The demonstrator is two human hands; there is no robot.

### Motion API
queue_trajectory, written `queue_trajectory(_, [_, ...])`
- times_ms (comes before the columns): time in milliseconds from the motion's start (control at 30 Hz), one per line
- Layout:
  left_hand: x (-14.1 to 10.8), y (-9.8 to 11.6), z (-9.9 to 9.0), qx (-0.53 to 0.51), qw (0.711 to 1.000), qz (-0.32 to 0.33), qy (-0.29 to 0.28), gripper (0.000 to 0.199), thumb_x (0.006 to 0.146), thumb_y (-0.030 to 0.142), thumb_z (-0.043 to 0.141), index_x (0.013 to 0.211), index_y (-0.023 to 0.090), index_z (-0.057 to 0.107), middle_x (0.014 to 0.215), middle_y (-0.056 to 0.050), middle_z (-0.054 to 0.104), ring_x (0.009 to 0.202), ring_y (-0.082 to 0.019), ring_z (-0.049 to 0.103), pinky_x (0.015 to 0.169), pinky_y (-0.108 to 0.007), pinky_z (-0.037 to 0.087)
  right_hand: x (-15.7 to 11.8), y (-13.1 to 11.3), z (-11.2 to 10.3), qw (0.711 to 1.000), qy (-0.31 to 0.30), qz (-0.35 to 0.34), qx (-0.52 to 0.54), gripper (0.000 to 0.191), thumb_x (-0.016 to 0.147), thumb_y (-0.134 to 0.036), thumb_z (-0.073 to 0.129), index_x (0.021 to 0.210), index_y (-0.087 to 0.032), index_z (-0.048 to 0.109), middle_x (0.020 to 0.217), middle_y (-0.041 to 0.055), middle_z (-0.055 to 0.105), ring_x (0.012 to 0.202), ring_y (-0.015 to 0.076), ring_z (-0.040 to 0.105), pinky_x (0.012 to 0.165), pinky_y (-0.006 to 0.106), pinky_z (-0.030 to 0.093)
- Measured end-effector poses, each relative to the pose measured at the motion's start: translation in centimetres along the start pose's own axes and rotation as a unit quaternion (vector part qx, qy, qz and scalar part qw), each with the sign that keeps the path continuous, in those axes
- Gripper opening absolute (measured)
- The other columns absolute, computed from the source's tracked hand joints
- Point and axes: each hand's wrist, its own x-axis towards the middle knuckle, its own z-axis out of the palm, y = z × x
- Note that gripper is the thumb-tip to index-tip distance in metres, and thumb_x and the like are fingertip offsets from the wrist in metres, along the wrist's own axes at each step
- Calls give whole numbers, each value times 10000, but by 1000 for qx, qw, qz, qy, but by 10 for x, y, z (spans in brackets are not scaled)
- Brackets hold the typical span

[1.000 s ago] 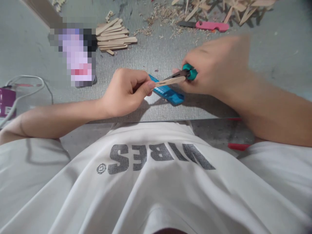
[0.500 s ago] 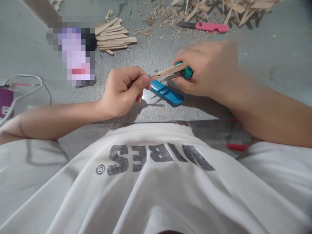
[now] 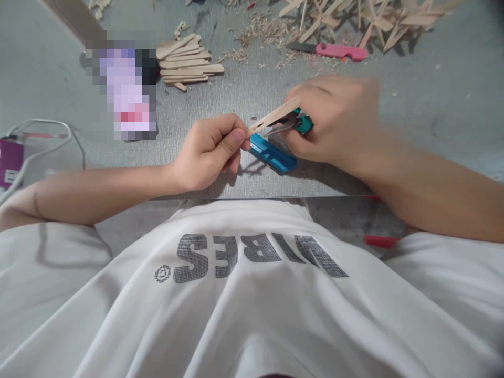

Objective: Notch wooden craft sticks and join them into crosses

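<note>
Between the thumb and fingers of my left hand (image 3: pixel 214 149) is one end of a wooden craft stick (image 3: pixel 277 114), which slants up to the right and has a small dark slot near the pinch. Closed around green-handled pliers (image 3: pixel 304 124) is my right hand (image 3: pixel 334 118); the slim metal jaws point left, just under the stick, and look slightly apart. Whether the jaws touch the wood I cannot tell. A blue box cutter (image 3: pixel 277 157) lies on the table beneath both, its left end partly hidden by my left fingers.
A pile of craft sticks (image 3: pixel 187 63) lies beyond my left hand, beside a blurred-out purple object (image 3: pixel 124 89). Farther back are wood shavings (image 3: pixel 263 34), a pink folding knife (image 3: pixel 342 51) and assembled stick pieces (image 3: pixel 374 21). A cable (image 3: pixel 74 137) and purple box (image 3: pixel 11 163) sit left.
My left hand has shifted slightly right, and the stick now tilts more steeply. The plier jaws appear more open and sit a little apart from the stick's slot.
</note>
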Motion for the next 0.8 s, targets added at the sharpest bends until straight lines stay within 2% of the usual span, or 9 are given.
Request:
queue_trajectory(167, [-1,-1,4,-5,1000,2,14,606,1274,800,705,980,271,685,629,22,672,486,-142,562,468,-327,384,-2,1,3,1000,12,-8,1,311,1092,-492,611,1231,-270,779,1154,102,881,1050,356,853,827,484,534])
queue_trajectory(267, [-2,3,3,14,1000,-4,13,501,1317,648,669,994,264,680,652,24,693,502,-141,593,497,-306,414,-2,1,3,1000,12,-12,0,298,1102,-495,621,1213,-275,789,1164,112,891,1062,375,866,830,514,566])
queue_trajectory(367, [-2,2,3,35,999,19,33,417,1321,521,668,1003,254,703,654,34,708,479,-130,601,486,-296,419,-2,1,3,1000,11,2,12,308,1106,-512,650,1262,-297,806,1197,115,912,1064,384,875,814,522,563])
queue_trajectory(433, [-2,-1,2,49,996,53,55,435,1332,539,672,1015,246,728,662,33,722,488,-124,623,498,-293,441,-1,2,3,1000,1,18,22,304,1099,-530,670,1281,-326,802,1209,110,922,1074,388,874,811,520,550])
queue_trajectory(500, [-3,-5,2,58,992,80,76,493,1340,626,668,1036,246,746,675,32,730,511,-126,648,523,-292,475,-1,2,3,999,-9,24,19,283,1098,-541,665,1255,-337,784,1197,112,918,1102,393,870,812,515,536])
queue_trajectory(600, [-4,-7,2,83,988,78,101,549,1325,730,665,1066,255,758,684,34,724,549,-144,674,566,-299,525,-2,4,4,1000,-8,16,1,269,1107,-525,638,1221,-311,755,1157,119,894,1113,381,855,797,497,501])
queue_trajectory(700, [-4,-7,0,111,987,65,95,546,1324,725,666,1072,253,774,673,33,705,582,-163,693,610,-317,573,-2,5,5,1000,2,7,4,296,1100,-499,622,1246,-277,753,1136,116,868,1078,359,828,802,478,470])
queue_trajectory(800, [-3,-8,-1,101,988,87,78,544,1338,698,642,1064,251,787,667,27,696,559,-153,666,587,-322,550,-2,6,7,1000,22,-5,20,298,1086,-474,626,1247,-263,761,1122,106,855,1016,328,801,807,454,441])
